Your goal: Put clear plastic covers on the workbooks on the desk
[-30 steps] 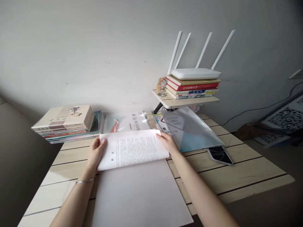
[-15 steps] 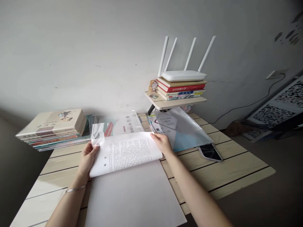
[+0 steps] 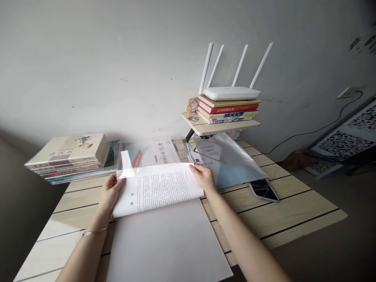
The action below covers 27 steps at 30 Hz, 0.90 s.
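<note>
My left hand (image 3: pixel 111 192), with a silver bangle on the wrist, pinches the left edge of a printed book page (image 3: pixel 158 188). On the far right corner of the same page, my right hand (image 3: pixel 202 178) is closed, thumb on top. The page curves up toward me along its near edge. Below it lies a large pale blank sheet (image 3: pixel 170 243), reaching toward me over the table. A shiny clear plastic flap (image 3: pixel 127 162) sticks up beyond my left fingers. Just past the page lies a calligraphy workbook (image 3: pixel 160 153) under clear plastic.
A stack of books (image 3: pixel 67 154) stands at the left back. On the right, a small raised shelf (image 3: pixel 219 127) carries books and a white router (image 3: pixel 232 93). A translucent plastic folder (image 3: pixel 235 164) and a phone (image 3: pixel 263 189) lie on the slatted table (image 3: pixel 305 207).
The view has shifted slightly, so the surroundings sit a little further right. Both hands keep their hold on the page. The clear flap's glare has changed and it looks straighter.
</note>
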Each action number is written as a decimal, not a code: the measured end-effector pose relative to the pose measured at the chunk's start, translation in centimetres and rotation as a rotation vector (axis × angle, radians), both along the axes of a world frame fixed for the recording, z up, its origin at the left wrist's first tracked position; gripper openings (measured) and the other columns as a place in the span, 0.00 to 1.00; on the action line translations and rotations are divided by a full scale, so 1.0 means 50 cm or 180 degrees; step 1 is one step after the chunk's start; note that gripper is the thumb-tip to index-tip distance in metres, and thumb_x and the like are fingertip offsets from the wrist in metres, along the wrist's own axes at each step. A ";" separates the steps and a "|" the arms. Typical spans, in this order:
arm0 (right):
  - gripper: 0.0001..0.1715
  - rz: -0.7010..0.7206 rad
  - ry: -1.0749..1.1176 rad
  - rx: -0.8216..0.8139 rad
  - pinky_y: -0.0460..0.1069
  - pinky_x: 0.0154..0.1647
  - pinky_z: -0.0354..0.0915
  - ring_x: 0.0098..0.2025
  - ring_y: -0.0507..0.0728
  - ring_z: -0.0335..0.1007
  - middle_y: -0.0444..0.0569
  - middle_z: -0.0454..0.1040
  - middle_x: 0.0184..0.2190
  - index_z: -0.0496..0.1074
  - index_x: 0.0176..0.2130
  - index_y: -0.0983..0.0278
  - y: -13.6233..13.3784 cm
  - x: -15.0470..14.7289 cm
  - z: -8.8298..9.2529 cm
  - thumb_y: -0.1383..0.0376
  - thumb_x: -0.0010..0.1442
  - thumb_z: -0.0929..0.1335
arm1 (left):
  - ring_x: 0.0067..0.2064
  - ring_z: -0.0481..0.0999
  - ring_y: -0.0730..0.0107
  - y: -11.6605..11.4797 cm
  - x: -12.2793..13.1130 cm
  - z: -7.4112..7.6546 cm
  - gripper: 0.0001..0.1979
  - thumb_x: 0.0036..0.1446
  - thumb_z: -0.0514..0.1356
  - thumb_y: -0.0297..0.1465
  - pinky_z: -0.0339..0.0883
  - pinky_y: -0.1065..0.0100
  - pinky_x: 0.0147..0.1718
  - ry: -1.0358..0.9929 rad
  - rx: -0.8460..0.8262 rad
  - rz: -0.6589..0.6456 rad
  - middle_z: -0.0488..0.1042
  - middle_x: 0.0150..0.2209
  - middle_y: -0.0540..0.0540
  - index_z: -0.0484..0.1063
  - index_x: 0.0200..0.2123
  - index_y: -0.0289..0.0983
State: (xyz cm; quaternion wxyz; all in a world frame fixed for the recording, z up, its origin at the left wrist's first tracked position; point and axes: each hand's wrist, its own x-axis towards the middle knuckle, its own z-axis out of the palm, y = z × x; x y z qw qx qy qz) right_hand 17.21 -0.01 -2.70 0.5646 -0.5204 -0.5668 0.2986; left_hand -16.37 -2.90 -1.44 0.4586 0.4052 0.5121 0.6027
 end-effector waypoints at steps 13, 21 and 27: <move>0.29 0.0289 0.0866 -0.0500 0.50 0.33 0.67 0.34 0.61 0.73 0.50 0.77 0.28 0.79 0.35 0.66 -0.004 -0.002 0.001 0.44 0.49 0.69 | 0.22 0.66 0.77 -0.001 0.019 0.024 0.19 0.38 0.69 0.43 0.60 0.77 0.21 0.0441 0.0249 0.0253 0.69 0.22 0.54 0.67 0.28 0.38; 0.27 0.0176 0.0413 -0.0190 0.52 0.43 0.67 0.42 0.63 0.73 0.49 0.79 0.35 0.80 0.38 0.64 0.000 -0.003 -0.007 0.45 0.49 0.70 | 0.24 0.68 0.76 0.003 0.010 0.009 0.19 0.37 0.70 0.40 0.63 0.76 0.23 0.0169 0.0218 0.0177 0.71 0.26 0.53 0.68 0.31 0.39; 0.24 0.0443 0.0436 -0.0061 0.50 0.39 0.67 0.39 0.60 0.73 0.49 0.78 0.33 0.79 0.32 0.64 -0.004 -0.004 0.004 0.47 0.53 0.68 | 0.26 0.70 0.74 0.001 0.005 0.020 0.22 0.35 0.70 0.39 0.65 0.74 0.25 0.0168 0.0008 0.0069 0.71 0.27 0.52 0.68 0.34 0.39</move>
